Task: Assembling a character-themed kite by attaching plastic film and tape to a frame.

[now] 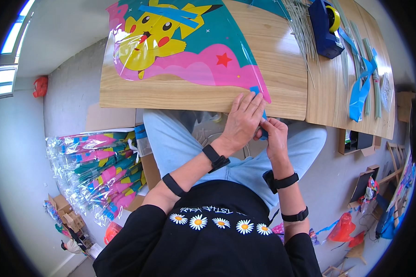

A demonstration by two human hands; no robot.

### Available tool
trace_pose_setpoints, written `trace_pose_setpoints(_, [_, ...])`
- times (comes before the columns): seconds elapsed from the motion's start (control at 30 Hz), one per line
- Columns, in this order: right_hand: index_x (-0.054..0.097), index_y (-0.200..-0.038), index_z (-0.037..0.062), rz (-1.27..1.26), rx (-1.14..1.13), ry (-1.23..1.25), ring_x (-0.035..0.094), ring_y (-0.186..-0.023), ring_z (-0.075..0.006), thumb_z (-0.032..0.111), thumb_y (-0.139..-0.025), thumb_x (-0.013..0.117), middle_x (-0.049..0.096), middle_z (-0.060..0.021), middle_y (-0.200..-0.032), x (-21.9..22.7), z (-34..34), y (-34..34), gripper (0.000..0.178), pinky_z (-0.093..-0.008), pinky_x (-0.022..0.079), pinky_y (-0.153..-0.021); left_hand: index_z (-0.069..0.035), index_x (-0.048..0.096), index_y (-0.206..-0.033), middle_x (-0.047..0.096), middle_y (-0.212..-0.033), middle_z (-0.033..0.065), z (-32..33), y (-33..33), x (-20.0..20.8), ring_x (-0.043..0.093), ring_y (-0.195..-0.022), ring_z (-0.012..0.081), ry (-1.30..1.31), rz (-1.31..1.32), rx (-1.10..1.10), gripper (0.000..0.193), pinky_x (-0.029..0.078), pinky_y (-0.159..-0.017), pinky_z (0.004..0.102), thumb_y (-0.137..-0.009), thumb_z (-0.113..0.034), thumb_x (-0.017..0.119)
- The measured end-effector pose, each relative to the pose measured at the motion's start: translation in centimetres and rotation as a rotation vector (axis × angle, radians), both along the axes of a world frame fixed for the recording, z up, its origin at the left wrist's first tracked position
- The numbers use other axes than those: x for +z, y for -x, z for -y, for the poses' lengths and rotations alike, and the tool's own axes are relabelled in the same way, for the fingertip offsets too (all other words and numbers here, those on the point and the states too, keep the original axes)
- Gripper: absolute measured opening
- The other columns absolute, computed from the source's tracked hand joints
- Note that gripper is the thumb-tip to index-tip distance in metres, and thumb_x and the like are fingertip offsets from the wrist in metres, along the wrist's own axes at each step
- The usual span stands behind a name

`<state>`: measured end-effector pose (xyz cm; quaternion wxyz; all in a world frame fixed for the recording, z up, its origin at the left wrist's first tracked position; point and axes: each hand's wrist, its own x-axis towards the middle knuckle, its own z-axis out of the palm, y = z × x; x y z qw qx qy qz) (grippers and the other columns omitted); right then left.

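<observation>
A glossy printed plastic sheet (198, 64), teal and pink with a yellow cartoon figure, lies on the wooden table. Its lower right corner reaches the table's near edge. At that corner a narrow blue strip (254, 89) shows beyond my left fingertips and runs down past the edge. My left hand (244, 119) lies over the strip and corner, fingers stretched out and pressing flat. Just below the table edge my right hand (276, 136) pinches the strip's hanging end between thumb and fingers. More blue strips (168, 14) lie across the sheet's upper part.
On the table (282, 74) are a bundle of thin pale rods (305, 34), a dark blue tape dispenser (326, 32) with a yellow core, and a curled blue ribbon (363, 87). Several wrapped colourful sheets (94, 166) are piled at my left. An open box (356, 142) sits under the table's right side.
</observation>
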<state>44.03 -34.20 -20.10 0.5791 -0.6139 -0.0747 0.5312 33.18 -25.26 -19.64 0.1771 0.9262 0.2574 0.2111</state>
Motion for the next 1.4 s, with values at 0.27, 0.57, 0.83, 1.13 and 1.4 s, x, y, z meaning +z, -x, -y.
trace_pose_setpoints(0.27, [0.066,-0.083,-0.0048,0.107,0.030,0.030,0.055,-0.051,-0.0124,0.013,-0.092,0.062,0.062,-0.0066,-0.063,0.0,0.2,-0.3,0.020,-0.0271,0.045,-0.051,0.003,0.061,-0.121,0.059,-0.128,0.0154,-0.2,-0.5,0.0,0.050,-0.126,0.0297,-0.043,0.003,0.013,0.042,0.030,-0.111,0.0508,-0.081,-0.012,0.059])
trace_pose_setpoints(0.57, [0.066,-0.093,0.0014,1.457,0.194,0.029,0.058,-0.073,-0.0313,0.008,-0.083,0.066,0.059,-0.0127,-0.077,2.9,0.5,-1.5,0.012,-0.0406,0.046,-0.066,0.002,0.063,-0.116,0.059,-0.127,0.0142,-0.1,-0.7,-0.5,0.051,-0.124,0.0287,-0.137,-0.022,0.033,0.038,0.027,-0.110,0.0580,-0.081,-0.012,0.058])
trace_pose_setpoints(0.83, [0.064,-0.119,0.0044,1.674,0.580,-0.298,0.050,-0.122,-0.0320,0.004,-0.084,0.057,0.060,-0.0075,-0.130,2.2,-5.6,-4.7,0.036,-0.0473,0.038,-0.104,-0.002,0.065,-0.110,0.060,-0.125,0.0102,0.1,-0.9,0.1,0.051,-0.125,0.0244,-0.110,-0.031,0.061,0.029,0.025,-0.107,0.0644,-0.083,-0.010,0.058])
trace_pose_setpoints(1.13, [0.064,-0.121,0.0096,1.650,0.687,-0.245,0.047,-0.128,-0.0308,0.003,-0.081,0.059,0.059,-0.0015,-0.134,1.4,-5.9,-5.3,0.041,-0.0509,0.031,-0.111,-0.002,0.065,-0.111,0.059,-0.126,0.0107,0.4,-1.0,-0.1,0.049,-0.127,0.0253,-0.109,-0.053,0.084,0.030,0.023,-0.106,0.0664,-0.083,-0.011,0.058])
trace_pose_setpoints(1.4, [0.065,-0.120,0.0124,1.620,0.721,-0.319,0.048,-0.128,-0.0299,0.009,-0.080,0.066,0.060,-0.0025,-0.132,1.8,-5.4,-6.5,0.041,-0.0504,0.033,-0.110,0.001,0.064,-0.110,0.058,-0.127,0.0141,0.9,-1.0,-0.1,0.047,-0.128,0.0270,-0.087,-0.059,0.093,0.032,0.023,-0.107,0.0652,-0.080,-0.009,0.059])
